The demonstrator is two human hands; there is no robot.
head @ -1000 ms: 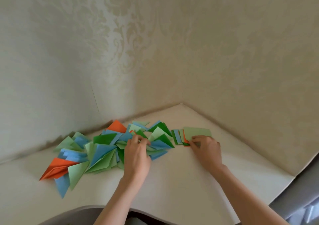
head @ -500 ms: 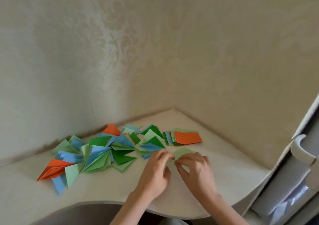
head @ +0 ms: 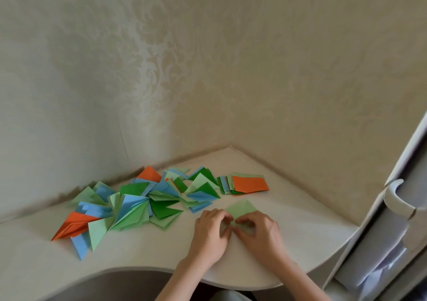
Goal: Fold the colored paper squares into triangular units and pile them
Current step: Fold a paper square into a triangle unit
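while both hands [head: 238, 229] pinch the light green square [head: 242, 209], the folded pile [head: 147, 204] lies left.

One head-worn camera looks forward and down, close over the corner table [head: 138, 266], facing the wall corner [head: 184, 92].

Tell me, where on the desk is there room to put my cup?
Bare desk lies in front of the folded pile, and right of the hands near the rounded edge. Crowded: the pile, the flat stack, and the light green paper both hands hold.
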